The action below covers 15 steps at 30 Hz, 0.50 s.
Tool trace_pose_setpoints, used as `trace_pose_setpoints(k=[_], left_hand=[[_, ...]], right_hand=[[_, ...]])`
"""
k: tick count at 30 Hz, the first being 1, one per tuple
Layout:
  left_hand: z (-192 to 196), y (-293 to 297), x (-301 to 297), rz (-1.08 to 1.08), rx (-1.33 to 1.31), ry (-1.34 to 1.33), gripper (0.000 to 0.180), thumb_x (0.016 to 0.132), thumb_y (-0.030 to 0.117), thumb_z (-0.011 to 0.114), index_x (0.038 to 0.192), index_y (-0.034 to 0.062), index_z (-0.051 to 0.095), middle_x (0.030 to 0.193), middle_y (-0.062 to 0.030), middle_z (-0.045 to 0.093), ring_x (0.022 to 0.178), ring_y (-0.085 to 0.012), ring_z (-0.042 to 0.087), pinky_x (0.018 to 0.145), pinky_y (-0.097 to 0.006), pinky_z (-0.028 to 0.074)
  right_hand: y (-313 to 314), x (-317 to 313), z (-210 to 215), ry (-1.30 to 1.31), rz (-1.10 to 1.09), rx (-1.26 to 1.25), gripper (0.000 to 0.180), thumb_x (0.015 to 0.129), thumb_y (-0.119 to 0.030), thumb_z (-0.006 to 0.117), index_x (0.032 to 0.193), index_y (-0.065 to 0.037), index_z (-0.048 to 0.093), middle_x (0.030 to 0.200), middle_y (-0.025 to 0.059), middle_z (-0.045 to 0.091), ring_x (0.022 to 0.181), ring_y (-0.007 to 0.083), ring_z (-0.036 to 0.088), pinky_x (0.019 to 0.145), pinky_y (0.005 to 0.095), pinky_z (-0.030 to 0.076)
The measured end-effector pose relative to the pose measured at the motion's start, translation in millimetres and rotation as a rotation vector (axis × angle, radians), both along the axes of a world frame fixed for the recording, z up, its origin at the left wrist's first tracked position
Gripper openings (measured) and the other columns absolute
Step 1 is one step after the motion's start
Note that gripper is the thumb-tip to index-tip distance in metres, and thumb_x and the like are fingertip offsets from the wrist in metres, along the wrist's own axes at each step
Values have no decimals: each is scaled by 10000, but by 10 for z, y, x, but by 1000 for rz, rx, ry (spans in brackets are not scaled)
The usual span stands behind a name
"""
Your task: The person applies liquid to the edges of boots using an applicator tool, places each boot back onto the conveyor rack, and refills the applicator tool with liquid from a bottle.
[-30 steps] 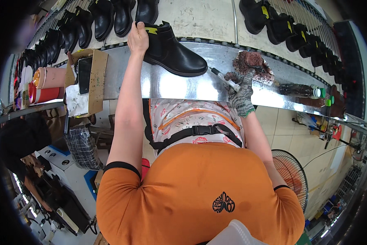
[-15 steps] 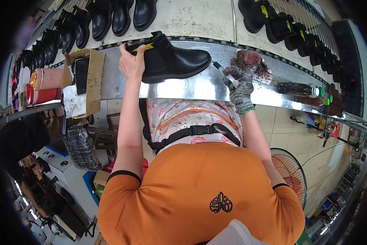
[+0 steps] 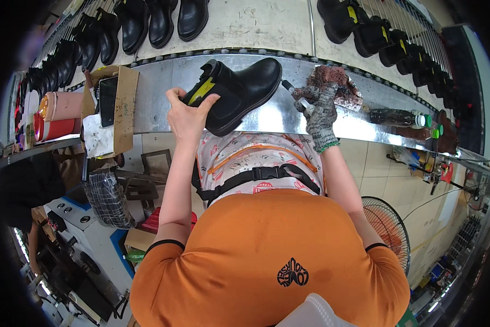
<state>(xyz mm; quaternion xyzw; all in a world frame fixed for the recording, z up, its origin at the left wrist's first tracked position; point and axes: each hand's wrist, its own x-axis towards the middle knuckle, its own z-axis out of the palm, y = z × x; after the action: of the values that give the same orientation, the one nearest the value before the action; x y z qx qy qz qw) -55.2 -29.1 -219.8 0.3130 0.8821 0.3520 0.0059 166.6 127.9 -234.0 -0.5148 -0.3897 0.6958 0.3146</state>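
- The left hand [image 3: 187, 117] is bare and clamped around the ankle opening of a black ankle boot [image 3: 236, 92], thumb across its yellow elastic side panel. The boot is tilted, toe pointing right, its sole just above or resting on the near edge of the metal table [image 3: 157, 87] (I cannot tell which).
- The right hand [image 3: 318, 106] wears a grey knit glove and is closed on a small tool [image 3: 295, 94] with a dark tip, likely a brush or pen, held just off the boot's toe and apart from it.
- Just beyond that hand lies a reddish-brown rag [image 3: 337, 87] on the table.
- What could go wrong, as I judge it: the boot is held at one end only, so pressure from the tool at the toe could twist it in the grip or tip it off the near edge. A loaded tip so close to the leather could also smear where it is not wanted.
- Counts: one boot in hand; one tool; one rag; one open cardboard box [image 3: 117, 103] at left; two dark bottles [image 3: 397, 117] with green caps at right.
- Rows of black boots [image 3: 147, 22] on the belt beyond: about five clear at upper right, three at top centre, more at upper left, too crowded to count.
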Motion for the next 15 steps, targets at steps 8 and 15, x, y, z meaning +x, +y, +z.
trace_pose_setpoints(k=[8,15], left_hand=[[176,-88,243,-145,12,-592,754,661,175,767,1244,24,313,818,-188,670,741,-214,657,706,-305,498],[21,-129,373,-215,121,-1123,827,675,77,747,1315,2,229,928,-171,640,759,-211,654,715,-294,536]], right_hand=[[-68,118,-2,7,214,227,716,932,-590,259,856,-11,672,818,81,677,748,149,617,660,273,493],[-104,189,-56,-128,360,310,643,954,-515,298,819,-17,683,797,72,683,719,136,620,675,269,490]])
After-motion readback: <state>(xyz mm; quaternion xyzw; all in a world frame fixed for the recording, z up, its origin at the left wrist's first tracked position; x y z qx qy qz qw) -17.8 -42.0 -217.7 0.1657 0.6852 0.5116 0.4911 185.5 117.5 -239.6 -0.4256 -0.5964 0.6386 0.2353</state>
